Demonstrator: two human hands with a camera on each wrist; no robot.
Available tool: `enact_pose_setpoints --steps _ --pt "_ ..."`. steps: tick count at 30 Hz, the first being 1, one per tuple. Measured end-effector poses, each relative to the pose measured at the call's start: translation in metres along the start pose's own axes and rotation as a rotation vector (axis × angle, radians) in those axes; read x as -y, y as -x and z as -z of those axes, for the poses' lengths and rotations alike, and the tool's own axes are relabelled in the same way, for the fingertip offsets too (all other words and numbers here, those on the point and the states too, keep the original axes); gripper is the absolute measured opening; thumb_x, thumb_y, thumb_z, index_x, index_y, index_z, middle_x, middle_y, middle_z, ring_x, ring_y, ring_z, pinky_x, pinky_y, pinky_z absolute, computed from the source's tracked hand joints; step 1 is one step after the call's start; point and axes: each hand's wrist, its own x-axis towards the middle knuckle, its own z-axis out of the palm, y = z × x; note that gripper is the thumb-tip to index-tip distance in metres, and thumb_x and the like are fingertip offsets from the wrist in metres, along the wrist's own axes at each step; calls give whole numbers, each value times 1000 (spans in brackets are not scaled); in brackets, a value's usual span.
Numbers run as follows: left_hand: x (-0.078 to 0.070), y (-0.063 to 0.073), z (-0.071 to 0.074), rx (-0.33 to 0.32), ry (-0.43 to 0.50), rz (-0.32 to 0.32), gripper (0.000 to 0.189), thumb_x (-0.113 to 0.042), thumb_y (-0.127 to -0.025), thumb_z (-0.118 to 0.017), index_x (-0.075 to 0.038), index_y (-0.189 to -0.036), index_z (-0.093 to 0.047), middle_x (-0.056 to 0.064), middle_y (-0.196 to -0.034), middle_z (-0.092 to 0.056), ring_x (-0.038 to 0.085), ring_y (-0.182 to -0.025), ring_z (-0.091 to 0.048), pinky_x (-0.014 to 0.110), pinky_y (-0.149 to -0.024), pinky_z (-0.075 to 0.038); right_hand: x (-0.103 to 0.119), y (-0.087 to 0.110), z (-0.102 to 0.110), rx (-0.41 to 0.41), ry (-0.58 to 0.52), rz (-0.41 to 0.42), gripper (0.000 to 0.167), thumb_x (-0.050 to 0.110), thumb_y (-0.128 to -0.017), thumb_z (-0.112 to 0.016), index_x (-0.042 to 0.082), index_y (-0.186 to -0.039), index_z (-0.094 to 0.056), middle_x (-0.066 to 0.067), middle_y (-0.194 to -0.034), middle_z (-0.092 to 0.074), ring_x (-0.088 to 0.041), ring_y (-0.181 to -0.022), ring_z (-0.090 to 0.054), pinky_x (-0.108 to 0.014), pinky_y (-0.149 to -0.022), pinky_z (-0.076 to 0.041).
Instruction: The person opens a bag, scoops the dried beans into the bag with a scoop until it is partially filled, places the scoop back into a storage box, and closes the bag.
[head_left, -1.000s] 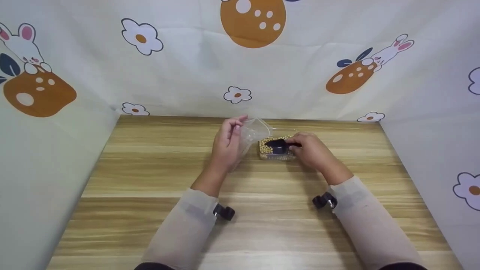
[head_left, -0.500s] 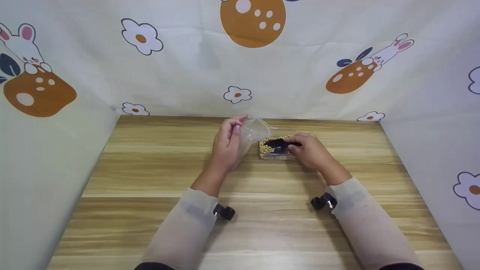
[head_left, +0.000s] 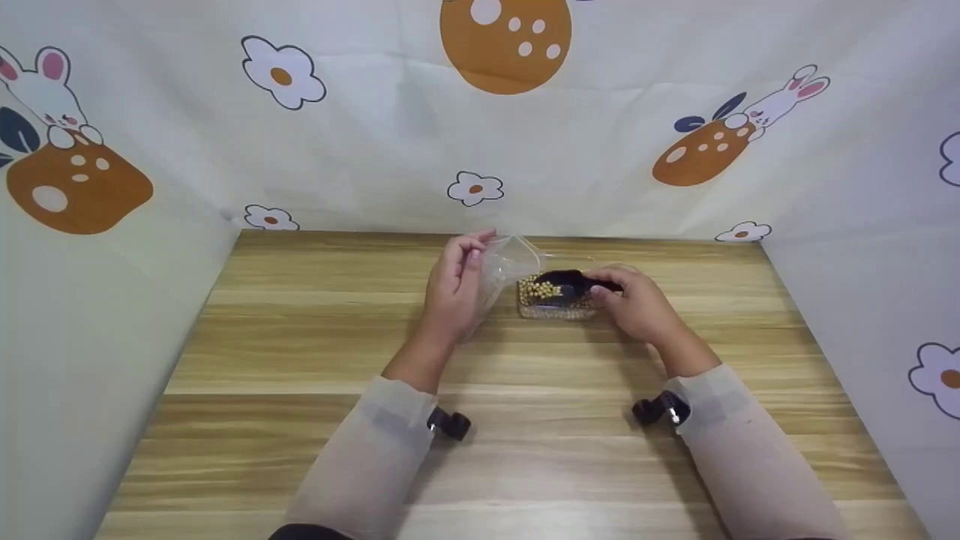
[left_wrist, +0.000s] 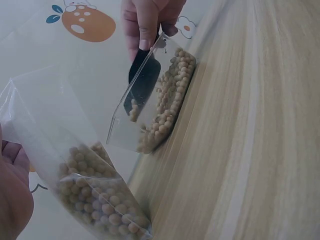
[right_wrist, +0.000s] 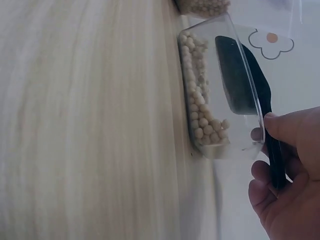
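Note:
My right hand grips the handle of a black scoop. Soybeans lie in the scoop's front part, and its bowl sits within the clear plastic box, above the soybeans at the bottom. To the left, my left hand holds a clear zip bag upright by its upper side, with its mouth spread. Many soybeans fill the bottom of the bag in the left wrist view. From the head view, the left hand covers part of the bag.
The box and bag stand side by side near the back edge of the wooden table. A patterned cloth wall rises right behind them, with further cloth on both sides. Small black cameras are strapped to the wrists.
My right hand has raised the scoop out of the soybeans and shifted slightly right, with soybeans in the scoop. The left hand and bag have stayed in place.

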Motion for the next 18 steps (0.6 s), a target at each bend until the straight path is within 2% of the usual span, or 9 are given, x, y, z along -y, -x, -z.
enact_pose_setpoints --steps 9,13,18 --pt "0 1 0 9 15 1 15 -14 -114 -45 -10 -117 -59 2 -147 -68 19 -144 -59 38 -127 -42 -8 9 16 -29 -67 -69 33 19 -107 -64 10 -139 -71 -19 -145 -66 -37 -140 -57 -55 -121 -43" --pt "-1 1 0 13 10 -5 16 -14 -114 -44 -9 -117 -59 2 -148 -68 19 -145 -58 38 -127 -42 -9 11 21 -34 -82 -85 34 18 -108 -63 9 -140 -70 -20 -143 -65 -34 -134 -58 -50 -116 -45" --pt "-2 1 1 17 15 16 16 -15 -114 -44 -11 -117 -58 1 -148 -67 18 -145 -57 37 -128 -41 -5 12 26 -30 -93 -91 34 20 -108 -63 10 -141 -70 -19 -143 -66 -31 -131 -59 -42 -111 -47"
